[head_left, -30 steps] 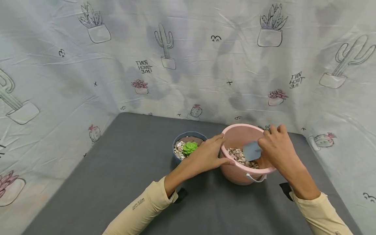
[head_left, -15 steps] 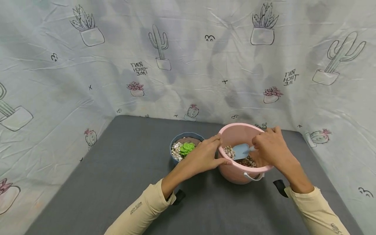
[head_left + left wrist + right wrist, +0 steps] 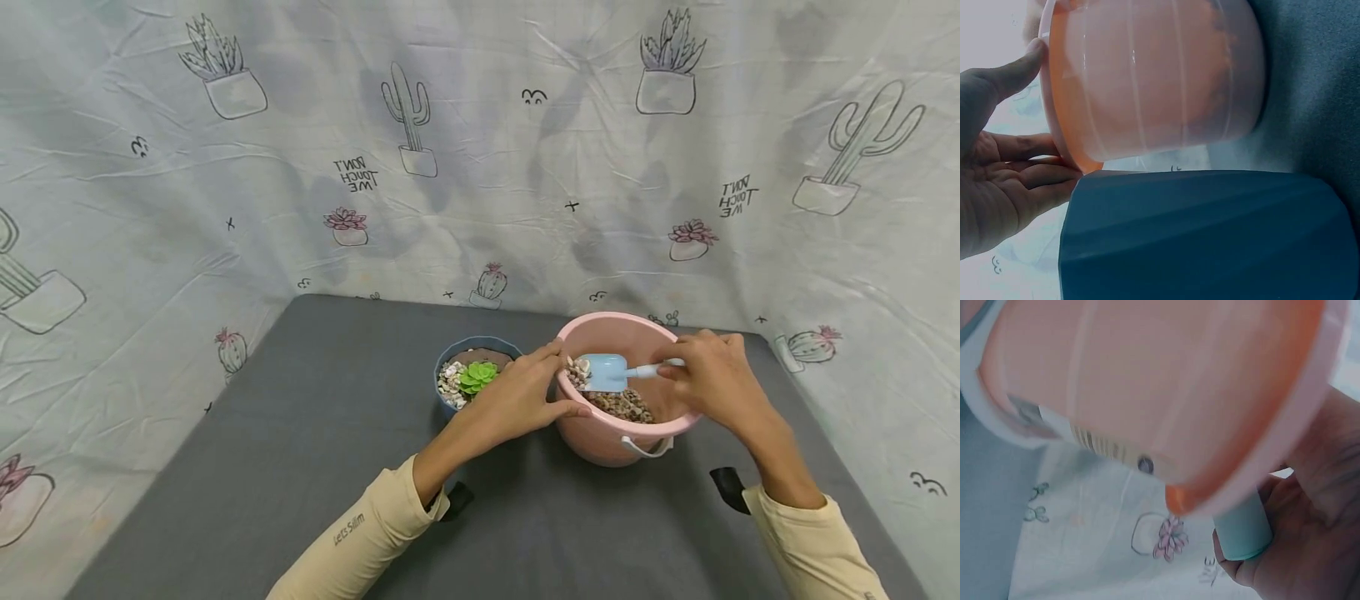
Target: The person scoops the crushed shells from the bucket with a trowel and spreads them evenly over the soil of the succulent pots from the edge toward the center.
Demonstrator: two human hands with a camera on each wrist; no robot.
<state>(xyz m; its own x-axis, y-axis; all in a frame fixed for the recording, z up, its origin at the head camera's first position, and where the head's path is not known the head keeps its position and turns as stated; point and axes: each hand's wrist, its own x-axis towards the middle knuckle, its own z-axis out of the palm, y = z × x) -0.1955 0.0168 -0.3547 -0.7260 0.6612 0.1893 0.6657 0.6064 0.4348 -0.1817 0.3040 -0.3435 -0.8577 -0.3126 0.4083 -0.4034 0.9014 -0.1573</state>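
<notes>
A pink bucket (image 3: 600,442) with pebbles (image 3: 622,406) inside stands on the grey surface. My left hand (image 3: 517,392) rests on its left rim, thumb and fairly straight fingers spread apart along the edge, as the left wrist view also shows. My right hand (image 3: 708,371) grips the pale handle of a small light-blue shovel (image 3: 606,372) over the bucket's right side. The blade lies nearly level inside the bucket, pointing left, with pale pebbles at its tip. In the right wrist view the handle's end (image 3: 1244,531) sticks out of the curled fingers, and the bucket hides the blade.
Just left of the bucket stands a blue faceted pot (image 3: 1210,237) holding a green succulent (image 3: 477,377), white stones and brown soil; my left hand partly covers it. The bucket's white carrying handle (image 3: 647,450) hangs at the front. A cactus-print cloth (image 3: 480,167) hangs behind.
The shovel's blade has moved left in the bucket and swung from slanting downward to nearly level. My right hand dipped left, then back right. The left hand stays on the rim.
</notes>
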